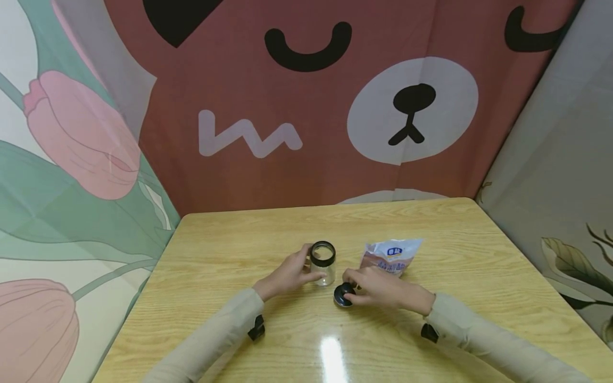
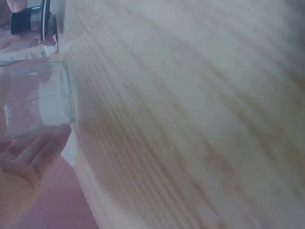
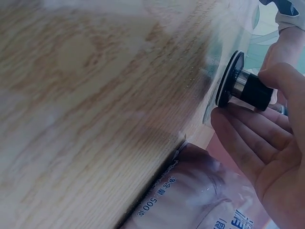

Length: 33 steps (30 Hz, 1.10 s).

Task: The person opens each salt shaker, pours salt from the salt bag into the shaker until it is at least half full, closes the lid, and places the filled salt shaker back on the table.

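Observation:
A clear glass jar [image 1: 325,274] with a black rim stands upright on the table, also seen in the left wrist view as clear glass [image 2: 40,98]. The left hand [image 1: 289,272] grips its side, fingers and thumb around it; in its wrist view the left hand [image 2: 28,167] lies along the glass. Just right of the jar, the right hand [image 1: 378,287] holds a black lid [image 1: 342,296] by its knob. In the right wrist view the right hand [image 3: 267,129] has its thumb and fingers about the knob of the lid [image 3: 230,78], whose disc faces the table.
Behind the right hand a pink and white printed bag [image 1: 392,255] stands on the wooden table [image 1: 230,239]. A patterned cloth with a bear face [image 1: 306,175] hangs behind the table, with floral cloths at both sides.

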Each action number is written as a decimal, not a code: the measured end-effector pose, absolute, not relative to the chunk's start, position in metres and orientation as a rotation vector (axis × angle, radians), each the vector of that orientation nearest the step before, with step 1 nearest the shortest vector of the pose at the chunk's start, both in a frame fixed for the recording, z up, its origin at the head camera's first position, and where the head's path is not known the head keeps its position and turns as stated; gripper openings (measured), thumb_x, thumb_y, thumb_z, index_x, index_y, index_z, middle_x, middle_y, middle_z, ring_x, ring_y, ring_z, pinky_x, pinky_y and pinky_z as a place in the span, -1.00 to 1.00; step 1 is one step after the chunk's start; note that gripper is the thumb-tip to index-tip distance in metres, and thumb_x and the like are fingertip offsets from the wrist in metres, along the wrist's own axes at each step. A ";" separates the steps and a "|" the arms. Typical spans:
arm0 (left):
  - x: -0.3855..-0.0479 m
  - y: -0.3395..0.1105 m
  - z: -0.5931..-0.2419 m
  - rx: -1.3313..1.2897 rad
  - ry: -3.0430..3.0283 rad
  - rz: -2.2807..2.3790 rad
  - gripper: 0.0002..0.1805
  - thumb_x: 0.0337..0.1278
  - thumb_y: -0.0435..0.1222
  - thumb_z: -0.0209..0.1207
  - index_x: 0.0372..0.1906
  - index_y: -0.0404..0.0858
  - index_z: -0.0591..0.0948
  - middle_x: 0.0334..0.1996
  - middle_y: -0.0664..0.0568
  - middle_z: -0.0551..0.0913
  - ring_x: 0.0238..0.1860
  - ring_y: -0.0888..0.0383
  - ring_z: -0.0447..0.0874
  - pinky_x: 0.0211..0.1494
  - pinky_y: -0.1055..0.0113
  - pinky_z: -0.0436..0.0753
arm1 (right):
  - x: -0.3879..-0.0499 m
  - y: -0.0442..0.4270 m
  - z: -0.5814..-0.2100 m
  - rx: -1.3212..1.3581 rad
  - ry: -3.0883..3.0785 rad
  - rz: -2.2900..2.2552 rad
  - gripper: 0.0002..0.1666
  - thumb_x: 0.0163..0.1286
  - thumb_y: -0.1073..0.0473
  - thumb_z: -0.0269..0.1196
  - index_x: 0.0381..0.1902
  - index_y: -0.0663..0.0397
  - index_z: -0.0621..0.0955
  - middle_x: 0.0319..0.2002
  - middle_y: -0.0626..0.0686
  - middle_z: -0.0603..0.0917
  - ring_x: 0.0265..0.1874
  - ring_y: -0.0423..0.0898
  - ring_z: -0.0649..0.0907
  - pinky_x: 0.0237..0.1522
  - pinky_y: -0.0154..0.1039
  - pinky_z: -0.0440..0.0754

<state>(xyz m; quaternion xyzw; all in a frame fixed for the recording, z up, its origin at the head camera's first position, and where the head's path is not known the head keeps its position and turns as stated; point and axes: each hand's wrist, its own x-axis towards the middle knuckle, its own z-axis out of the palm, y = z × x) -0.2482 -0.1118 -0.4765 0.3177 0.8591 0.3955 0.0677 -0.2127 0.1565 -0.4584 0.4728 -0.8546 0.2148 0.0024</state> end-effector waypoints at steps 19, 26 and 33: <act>-0.249 -0.112 -0.478 0.978 2.556 1.234 -0.19 0.26 -0.05 0.29 0.43 -0.27 0.18 0.22 -0.14 0.51 0.13 0.05 0.60 0.09 0.39 0.62 | -0.214 0.154 -0.467 1.458 -2.738 0.610 -0.73 0.35 0.04 0.35 -0.18 0.08 0.56 -0.54 -0.13 0.54 -0.66 -0.44 0.33 -0.68 -0.53 0.34; -0.249 -0.112 -0.478 0.976 2.571 1.218 -0.19 0.27 -0.04 0.27 0.44 -0.27 0.17 0.21 -0.14 0.52 0.12 0.05 0.61 0.09 0.37 0.63 | -0.215 0.154 -0.467 1.445 -2.755 0.644 -0.75 0.36 0.05 0.34 -0.18 0.07 0.56 -0.56 -0.17 0.52 -0.67 -0.44 0.36 -0.67 -0.51 0.38; -0.249 -0.112 -0.478 0.980 2.582 1.208 -0.19 0.27 -0.05 0.28 0.44 -0.27 0.17 0.21 -0.15 0.52 0.10 0.03 0.62 0.07 0.36 0.64 | -0.215 0.154 -0.467 1.465 -2.730 0.653 -0.77 0.38 0.07 0.33 -0.17 0.07 0.56 -0.55 -0.20 0.51 -0.67 -0.45 0.37 -0.67 -0.53 0.38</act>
